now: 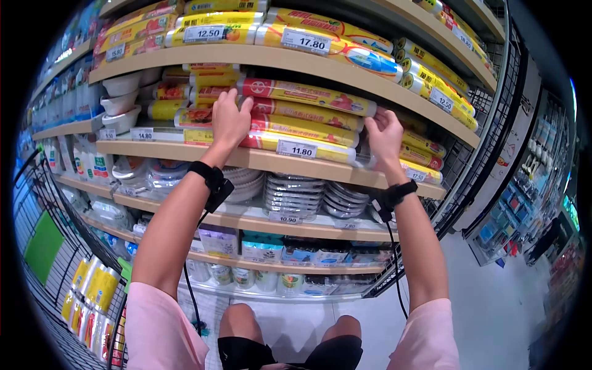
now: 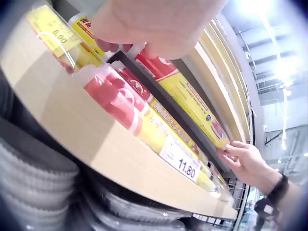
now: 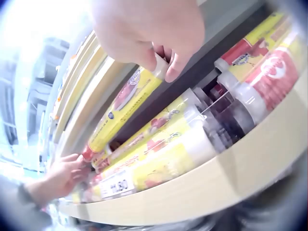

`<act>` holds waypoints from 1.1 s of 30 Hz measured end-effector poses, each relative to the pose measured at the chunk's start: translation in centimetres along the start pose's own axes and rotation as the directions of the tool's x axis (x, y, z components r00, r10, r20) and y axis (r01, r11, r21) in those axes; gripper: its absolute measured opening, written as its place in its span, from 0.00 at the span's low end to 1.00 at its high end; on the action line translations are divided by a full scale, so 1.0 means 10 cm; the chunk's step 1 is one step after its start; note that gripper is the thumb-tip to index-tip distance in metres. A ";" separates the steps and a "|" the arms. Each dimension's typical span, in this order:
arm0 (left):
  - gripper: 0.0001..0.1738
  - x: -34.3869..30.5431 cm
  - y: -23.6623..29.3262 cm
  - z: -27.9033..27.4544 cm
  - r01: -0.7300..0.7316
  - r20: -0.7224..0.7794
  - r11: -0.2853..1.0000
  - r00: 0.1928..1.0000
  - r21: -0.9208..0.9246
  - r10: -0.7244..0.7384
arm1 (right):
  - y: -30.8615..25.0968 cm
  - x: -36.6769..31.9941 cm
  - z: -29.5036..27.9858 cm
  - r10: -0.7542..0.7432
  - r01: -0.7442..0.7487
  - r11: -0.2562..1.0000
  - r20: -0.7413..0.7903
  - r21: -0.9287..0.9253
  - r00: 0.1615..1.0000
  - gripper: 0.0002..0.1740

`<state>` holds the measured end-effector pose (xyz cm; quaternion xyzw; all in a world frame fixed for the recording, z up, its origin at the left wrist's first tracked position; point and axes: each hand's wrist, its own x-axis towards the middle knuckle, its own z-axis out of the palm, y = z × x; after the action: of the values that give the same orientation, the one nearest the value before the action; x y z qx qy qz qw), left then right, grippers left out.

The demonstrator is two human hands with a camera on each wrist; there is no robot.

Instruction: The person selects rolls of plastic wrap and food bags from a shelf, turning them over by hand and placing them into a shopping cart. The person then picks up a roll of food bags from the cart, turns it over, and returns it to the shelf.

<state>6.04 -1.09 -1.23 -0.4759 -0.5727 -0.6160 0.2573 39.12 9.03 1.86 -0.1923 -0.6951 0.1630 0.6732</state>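
Both hands hold a yellow and red roll of plastic bags [image 1: 311,96], one at each end, above similar rolls [image 1: 302,128] stacked on the shelf. My left hand [image 1: 230,120] is at the red end, fingers bent over it. At the other end, my right hand [image 1: 385,134] pinches the pale tip between thumb and fingers. In the right wrist view, a dark gap separates the held roll [image 3: 126,103] from the rolls beneath [image 3: 163,166]. The left wrist view shows its red end partly hidden by the left hand [image 2: 154,24].
A shelf edge [image 1: 357,175] with an 11.80 price tag [image 1: 296,148] runs below the stack. Another shelf of rolls [image 1: 333,55] is just above. Stacked foil trays [image 1: 295,194] sit underneath. A wire cart [image 1: 46,259] holding packages stands at the left.
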 end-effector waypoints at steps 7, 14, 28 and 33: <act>0.28 0.15 0.04 0.05 0.159 0.414 0.978 0.887 0.136 -0.202 | -0.04 0.07 0.12 0.238 -0.054 0.739 0.186 -0.671 0.953 0.37; 0.36 0.19 -0.16 0.07 0.146 0.432 0.989 0.893 -0.010 -0.127 | 0.14 0.21 -0.04 0.261 0.002 0.784 0.333 -0.621 0.906 0.40; 0.27 0.07 0.02 -0.01 0.109 0.241 0.988 0.961 0.107 -0.132 | -0.13 -0.02 -0.15 0.081 0.141 0.750 0.301 -0.646 0.950 0.20; 0.25 -0.08 -0.09 0.00 -0.059 -0.074 0.998 0.995 0.034 0.061 | -0.19 -0.34 -0.07 -0.164 0.354 0.756 0.365 -0.550 0.917 0.14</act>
<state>5.57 -1.09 -2.37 -0.4653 -0.5579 -0.6161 0.3044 39.76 5.69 -0.14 -0.2719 -0.8223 -0.1372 0.4806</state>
